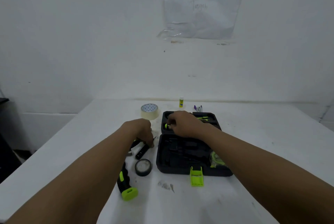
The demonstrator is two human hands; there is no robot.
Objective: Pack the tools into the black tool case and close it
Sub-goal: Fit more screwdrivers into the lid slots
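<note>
The black tool case [182,158] lies open on the white table, its lime latch [196,176] at the near edge and a lime tape measure [216,159] in its right corner. My right hand [184,124] reaches into the far half of the case and pinches a small lime-tipped tool [167,126]. Left of the case, my left hand [142,132] curls round black-handled pliers [142,151] on the table. A black and lime tool handle [126,184] lies near my left forearm, its head hidden.
A roll of black tape [143,167] sits beside the case's near left corner. A beige masking tape roll [149,111], a glue stick [181,102] and markers [197,108] stand at the far side of the table by the wall.
</note>
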